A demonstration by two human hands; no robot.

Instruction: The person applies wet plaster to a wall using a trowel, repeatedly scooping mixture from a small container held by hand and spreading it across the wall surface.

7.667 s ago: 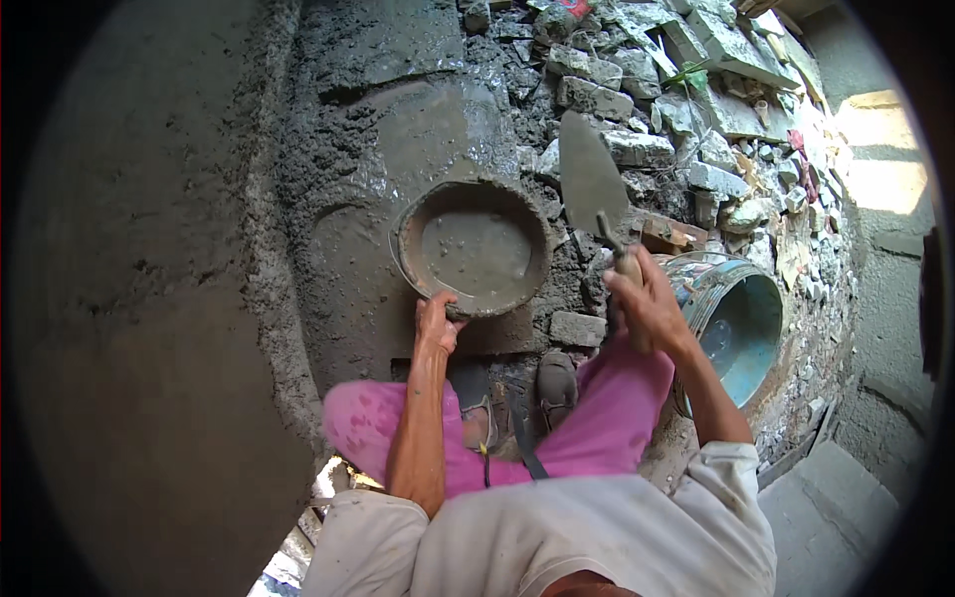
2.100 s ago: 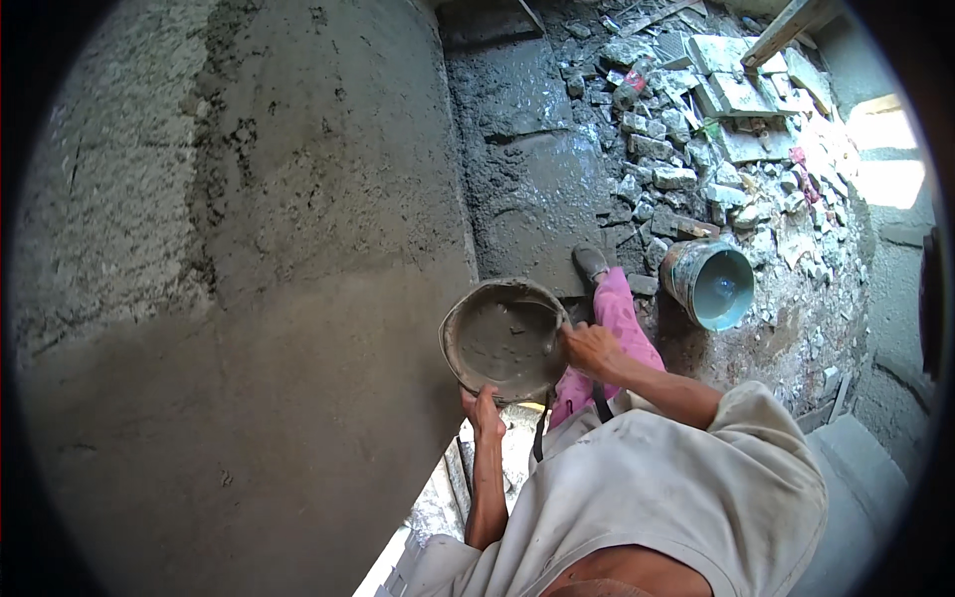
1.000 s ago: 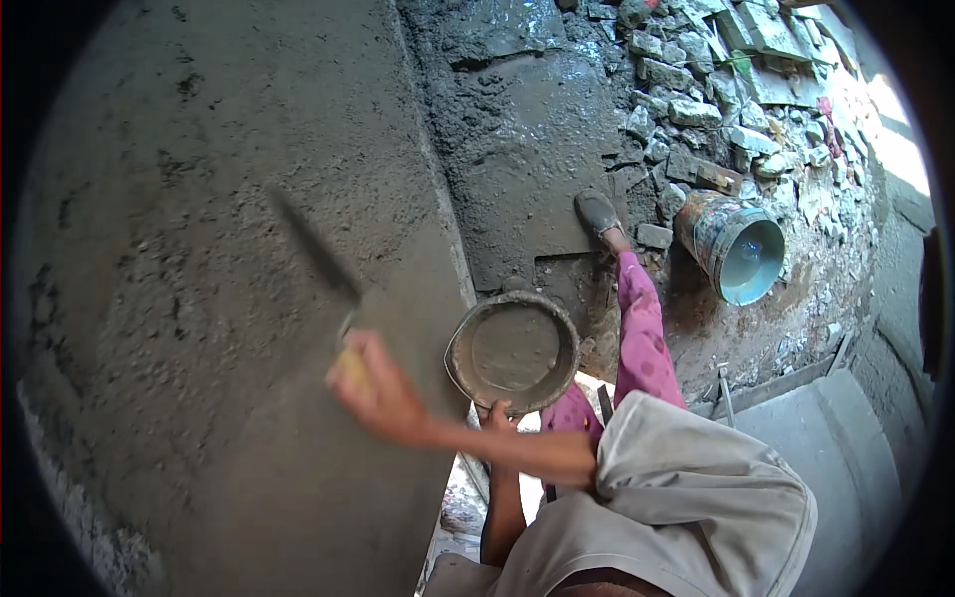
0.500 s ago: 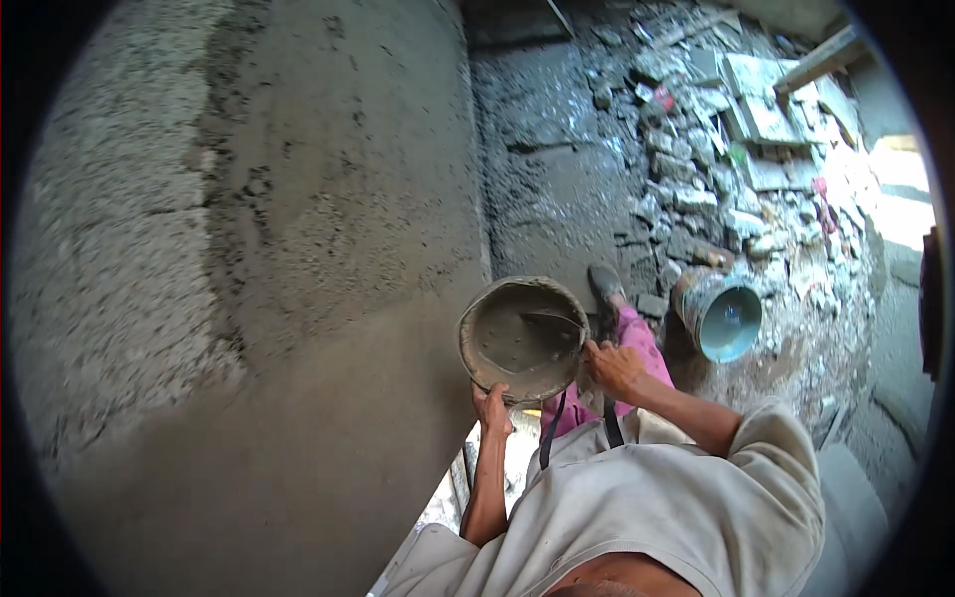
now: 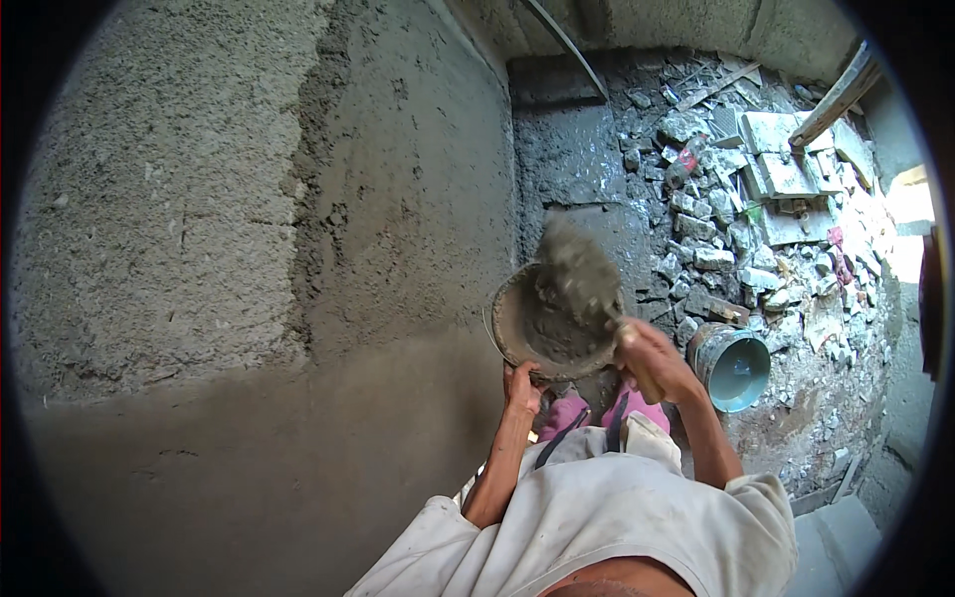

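Note:
My left hand (image 5: 523, 389) grips the near rim of a round, mortar-caked bucket (image 5: 513, 343) with wet grey mortar inside. A thin wire handle hangs at the bucket's left side. My right hand (image 5: 654, 360) is closed round the handle of a trowel (image 5: 587, 274). Its blade, heaped with mortar and smeared by motion, is raised over the bucket's far right rim. To the left of the bucket stands a wall (image 5: 418, 239), partly coated in damp, smooth mortar and partly rough and bare.
On my right, a blue-lined bucket (image 5: 738, 373) holds greyish liquid. Broken rubble (image 5: 711, 224) and pale slabs (image 5: 781, 159) cover the floor beyond it. A wooden pole (image 5: 836, 98) leans at the far right, and a thin strip (image 5: 567, 50) slants at the back.
The trowel has come up out of the bucket with a load of mortar. The bucket has shifted slightly right in view and is tilted differently. My view has swung too.

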